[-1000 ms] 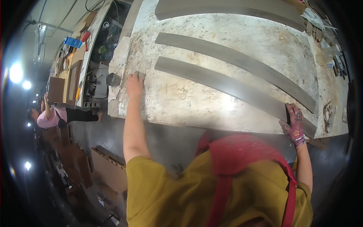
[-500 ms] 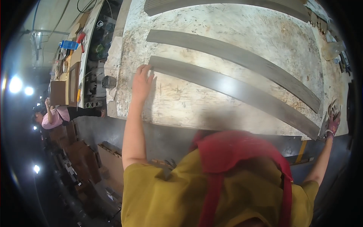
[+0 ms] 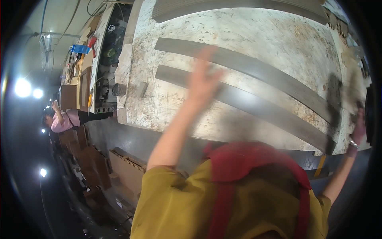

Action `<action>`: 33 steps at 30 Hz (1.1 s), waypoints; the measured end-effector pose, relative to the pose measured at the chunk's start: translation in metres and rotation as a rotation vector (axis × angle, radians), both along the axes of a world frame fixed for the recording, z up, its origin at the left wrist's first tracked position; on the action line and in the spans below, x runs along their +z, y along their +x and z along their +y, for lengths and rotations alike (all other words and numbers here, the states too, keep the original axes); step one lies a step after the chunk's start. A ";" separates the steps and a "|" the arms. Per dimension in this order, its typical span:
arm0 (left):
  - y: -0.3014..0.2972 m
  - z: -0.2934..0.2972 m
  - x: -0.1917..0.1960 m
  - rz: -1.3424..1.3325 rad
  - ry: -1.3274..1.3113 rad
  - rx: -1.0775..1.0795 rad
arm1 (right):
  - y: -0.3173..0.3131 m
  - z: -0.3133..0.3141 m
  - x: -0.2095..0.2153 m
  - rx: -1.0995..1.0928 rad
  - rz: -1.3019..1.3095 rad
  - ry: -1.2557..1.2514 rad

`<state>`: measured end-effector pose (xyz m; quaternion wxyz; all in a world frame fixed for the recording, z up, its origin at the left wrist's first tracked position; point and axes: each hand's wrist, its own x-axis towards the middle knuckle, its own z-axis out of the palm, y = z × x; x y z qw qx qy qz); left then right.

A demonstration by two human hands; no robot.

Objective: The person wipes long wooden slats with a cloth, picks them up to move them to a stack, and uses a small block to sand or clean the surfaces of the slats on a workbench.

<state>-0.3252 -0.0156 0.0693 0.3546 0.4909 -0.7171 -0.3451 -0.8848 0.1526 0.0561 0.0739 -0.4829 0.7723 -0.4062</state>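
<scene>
My bare left hand (image 3: 203,81) is smeared by motion above two long grey wooden strips, its fingers apart and nothing visible in them. It crosses over the nearer strip (image 3: 254,105), and its fingertips overlap the farther strip (image 3: 262,69). Both strips lie roughly side by side on a stained pale worktop (image 3: 179,107). At the far right, my right hand (image 3: 359,127), in a purplish glove, is raised past the strips' right ends. Blur hides its fingers and whatever they may hold. A small grey block (image 3: 142,89) rests left of the strips.
A stack of grey strips (image 3: 238,8) lies along the worktop's far side. To the left stands a cluttered bench with a blue item (image 3: 80,49) and a red-handled tool (image 3: 92,42). Beyond it is a person in pink (image 3: 65,120). Brown panels (image 3: 127,171) stand at lower left.
My left hand has left the nearer strip's left end and moved right over the strips, uncovering the small grey block. My right hand has shifted slightly right, away from the strips' right ends.
</scene>
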 end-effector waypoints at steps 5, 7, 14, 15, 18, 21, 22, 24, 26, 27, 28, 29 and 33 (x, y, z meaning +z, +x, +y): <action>-0.088 0.021 -0.003 0.383 0.480 -0.364 | 0.288 -0.067 -0.002 0.795 0.026 0.150; -0.050 0.016 -0.009 0.345 0.260 -0.295 | 0.320 -0.071 0.004 0.936 -0.005 0.068; 0.061 0.022 -0.081 -0.704 -0.413 -0.204 | 0.313 -0.046 -0.067 0.859 0.588 0.226; 0.068 0.015 -0.093 -0.844 -0.432 -0.208 | 0.314 -0.049 -0.068 0.862 0.589 0.229; 0.097 0.002 -0.099 -0.890 -0.421 -0.158 | 0.315 -0.049 -0.069 0.873 0.607 0.243; 0.131 -0.016 -0.093 -0.959 -0.407 -0.108 | 0.315 -0.049 -0.069 0.868 0.589 0.244; 0.140 -0.019 -0.092 -0.971 -0.407 -0.086 | 0.315 -0.048 -0.069 0.863 0.584 0.247; 0.147 -0.023 -0.090 -0.956 -0.391 -0.099 | 0.314 -0.049 -0.070 0.863 0.619 0.251; 0.151 -0.027 -0.087 -0.970 -0.343 -0.091 | 0.314 -0.049 -0.066 0.860 0.587 0.265; 0.158 -0.030 -0.088 -0.969 -0.351 -0.093 | 0.315 -0.050 -0.064 0.866 0.559 0.271; 0.168 -0.035 -0.092 -0.993 -0.380 -0.040 | 0.315 -0.050 -0.064 0.857 0.559 0.266; 0.179 -0.040 -0.095 -1.015 -0.409 0.014 | 0.315 -0.050 -0.065 0.853 0.547 0.274; 0.226 -0.075 -0.070 -1.366 -0.318 0.077 | 0.315 -0.049 -0.066 0.852 0.571 0.253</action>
